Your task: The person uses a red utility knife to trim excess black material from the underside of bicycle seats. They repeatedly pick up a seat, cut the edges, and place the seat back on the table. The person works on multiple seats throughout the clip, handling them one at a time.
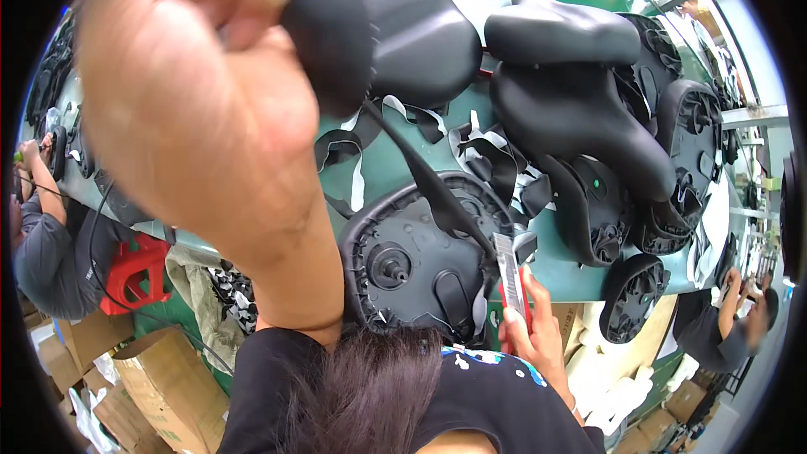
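Observation:
In front of me a black seat (pixel 395 303) lies underside up, its plastic base and round fitting showing and a gathered black cover edge around its rim. A narrow black strip (pixel 420 172) stretches from its right side toward the upper left. My right hand (pixel 534 328) grips a red-handled utility knife (pixel 507 273), blade pointing away at the seat's right edge. My left hand (pixel 227 0) is raised at the upper left, blurred, with fingers curled; what they hold is hidden. Right beside it is a dark rounded black piece (pixel 332 34), and I cannot tell whether the hand touches it.
Smooth black seats (pixel 580 109) are piled at the right of the green table (pixel 538 277). Black and white offcuts (pixel 483 160) lie beyond the seat. People (pixel 42 252) work at left and right. A red stool (pixel 139 273) and cardboard boxes (pixel 172 378) stand on the left.

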`<state>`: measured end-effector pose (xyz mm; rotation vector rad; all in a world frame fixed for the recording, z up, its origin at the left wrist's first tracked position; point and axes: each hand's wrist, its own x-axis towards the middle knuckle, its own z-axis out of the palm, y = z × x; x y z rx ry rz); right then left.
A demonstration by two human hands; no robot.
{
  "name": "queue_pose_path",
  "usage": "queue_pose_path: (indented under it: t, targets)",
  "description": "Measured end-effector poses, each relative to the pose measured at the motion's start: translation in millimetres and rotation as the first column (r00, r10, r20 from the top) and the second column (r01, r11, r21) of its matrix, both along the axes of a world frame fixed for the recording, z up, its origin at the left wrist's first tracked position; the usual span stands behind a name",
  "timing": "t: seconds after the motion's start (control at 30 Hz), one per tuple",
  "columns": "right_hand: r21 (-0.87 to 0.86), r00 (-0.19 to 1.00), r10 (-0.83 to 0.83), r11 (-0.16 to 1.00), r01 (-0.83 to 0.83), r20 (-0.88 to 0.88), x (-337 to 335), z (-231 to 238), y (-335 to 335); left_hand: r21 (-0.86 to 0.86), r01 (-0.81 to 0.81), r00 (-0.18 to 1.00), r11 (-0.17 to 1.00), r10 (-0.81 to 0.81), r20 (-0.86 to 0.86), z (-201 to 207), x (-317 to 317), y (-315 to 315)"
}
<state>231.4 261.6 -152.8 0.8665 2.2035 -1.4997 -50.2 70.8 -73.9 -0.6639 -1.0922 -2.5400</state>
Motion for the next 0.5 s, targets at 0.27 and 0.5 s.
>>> queue_pose_path:
  t: [0.27, 0.5]
  targets:
    - [0.388, 0.889, 0.398, 0.874, -0.294, -0.225, 60, -34, -2, 0.171, -0.546, 0.772, 0.820, 0.572, -0.275, -14, 9, -85]
    - [0.155, 0.819, 0.028, 0.985, 0.075, -0.574, -40, -69, -4, -0.930, -0.353, 0.903, -0.098, 0.225, -0.367, -96, 48, -30]
